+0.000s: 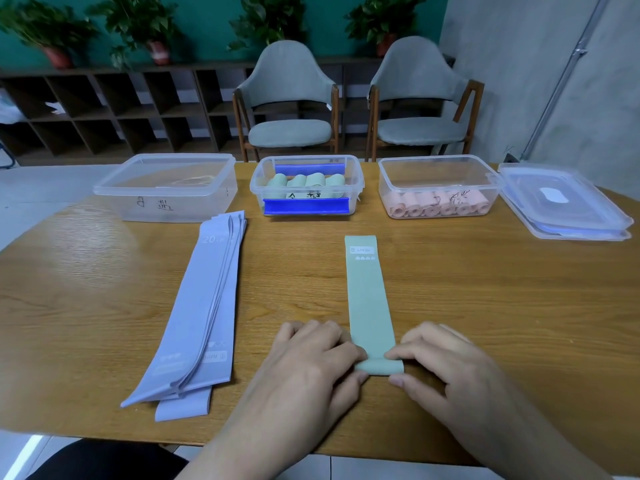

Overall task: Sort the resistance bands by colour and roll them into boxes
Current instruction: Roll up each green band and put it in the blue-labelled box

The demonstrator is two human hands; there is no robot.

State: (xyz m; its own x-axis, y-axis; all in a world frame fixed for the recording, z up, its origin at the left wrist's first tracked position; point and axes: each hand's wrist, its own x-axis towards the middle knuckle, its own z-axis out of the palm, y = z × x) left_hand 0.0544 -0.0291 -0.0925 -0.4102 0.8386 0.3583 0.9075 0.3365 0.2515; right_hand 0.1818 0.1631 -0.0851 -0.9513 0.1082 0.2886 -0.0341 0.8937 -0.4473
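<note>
Presently, the green band point(369, 296) lies flat on the wooden table point(485, 289), its near end turned over into a first fold. The left hand point(311, 355) and right hand point(440, 358) each pinch one side of that fold, fingers curled. Keep both edges level and roll tightly away from the body (a loose start likely unwinds). The band appears thin, matte and rubbery. Purple bands point(204, 306) lie stacked flat; the middle box point(306, 185) holds green rolls.
</note>
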